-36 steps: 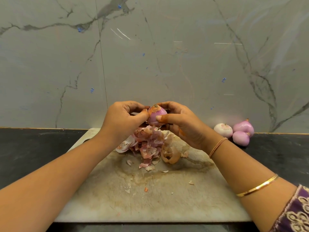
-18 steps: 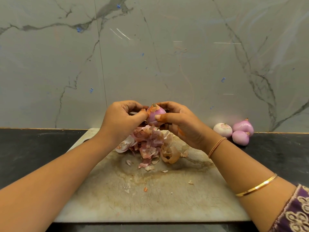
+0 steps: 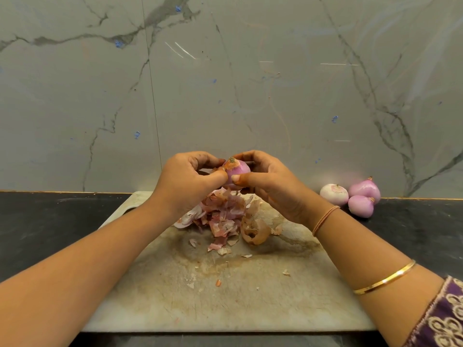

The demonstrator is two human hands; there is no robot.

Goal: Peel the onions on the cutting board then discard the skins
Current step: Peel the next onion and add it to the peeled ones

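Two hands on one onion (image 3: 237,169), between our fingertips: right hand (image 3: 269,182) clamps it, left hand (image 3: 186,182) pinches its skin. We should peel in one strip, dropping it on the skins (image 3: 221,214) below our fingers.

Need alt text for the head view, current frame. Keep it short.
A person's left hand and right hand grip a partly peeled pink onion over a pile of onion skins on a stained cutting board. Three peeled onions sit on the dark counter right of the board, near a marble wall.
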